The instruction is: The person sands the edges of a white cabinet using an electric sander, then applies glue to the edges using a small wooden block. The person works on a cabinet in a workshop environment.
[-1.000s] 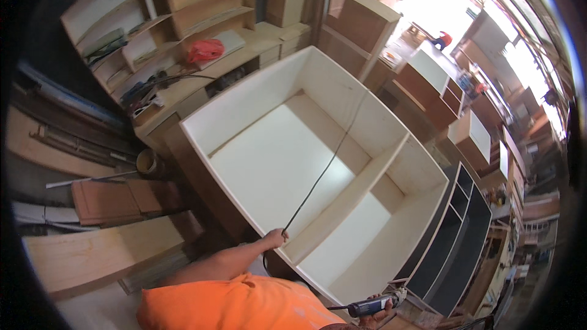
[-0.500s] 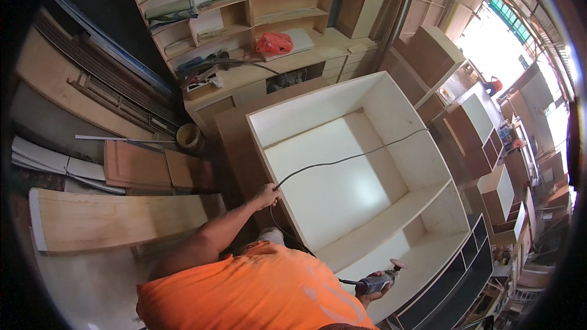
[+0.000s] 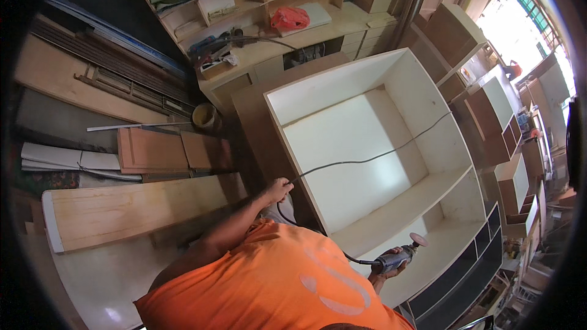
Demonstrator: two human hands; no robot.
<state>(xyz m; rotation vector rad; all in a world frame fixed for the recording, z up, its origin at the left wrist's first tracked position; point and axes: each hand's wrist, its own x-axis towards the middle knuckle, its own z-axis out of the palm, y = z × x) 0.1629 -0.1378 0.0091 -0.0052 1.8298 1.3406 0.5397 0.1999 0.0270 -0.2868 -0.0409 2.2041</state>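
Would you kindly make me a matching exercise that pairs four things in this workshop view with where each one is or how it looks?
Things
1. Power tool
2. Black cable
3. Plastic bag
4. Bucket

Places and looks
A. By one end of a thin white strip
B. Held in the left grip
C. Held in the right grip
D. Red and crumpled

Right pairs: 1-C, 2-B, 3-D, 4-A
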